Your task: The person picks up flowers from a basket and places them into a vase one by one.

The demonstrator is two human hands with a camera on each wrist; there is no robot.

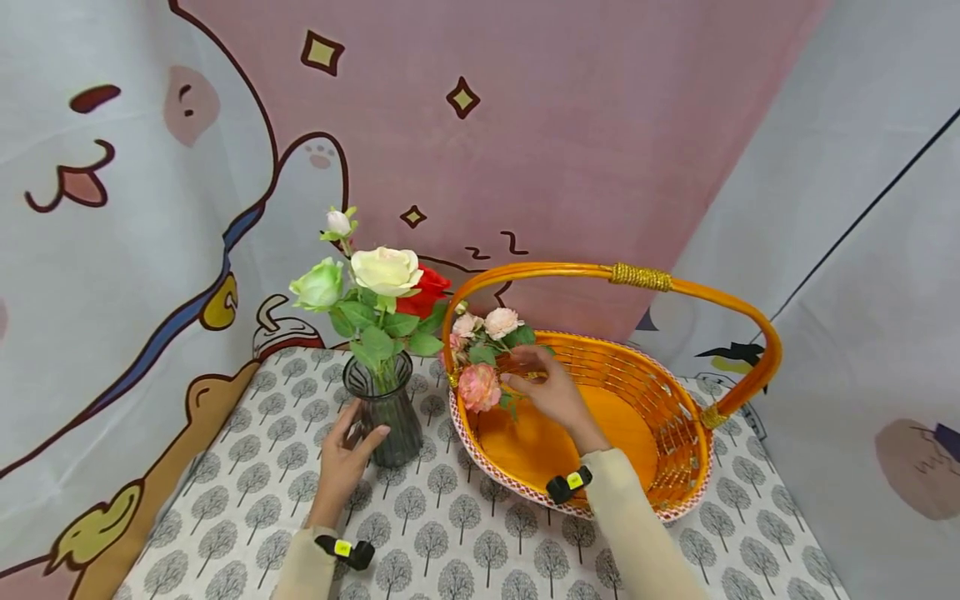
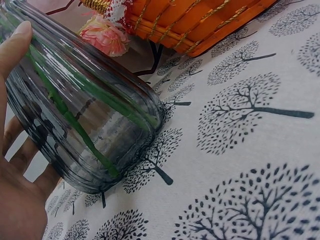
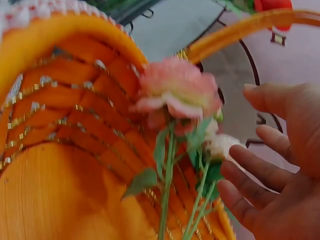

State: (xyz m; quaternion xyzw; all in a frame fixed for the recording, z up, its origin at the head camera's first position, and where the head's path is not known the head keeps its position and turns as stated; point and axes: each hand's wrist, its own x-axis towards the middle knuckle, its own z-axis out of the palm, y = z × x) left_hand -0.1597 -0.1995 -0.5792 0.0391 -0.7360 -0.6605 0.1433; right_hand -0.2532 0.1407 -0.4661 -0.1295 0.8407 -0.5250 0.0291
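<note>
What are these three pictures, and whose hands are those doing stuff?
They belong to a person; there's no robot. The wide picture comes from a camera on their head; the other two come from little black cameras strapped to each wrist. On a white cloth printed with grey trees stand a ribbed grey glass vase, holding cream, pale green and red roses, and an oval orange woven basket with a tall handle. The left hand holds the vase. The right hand, fingers apart, is beside ruffled pink flowers at the basket's left end, and doesn't seem to grip them.
</note>
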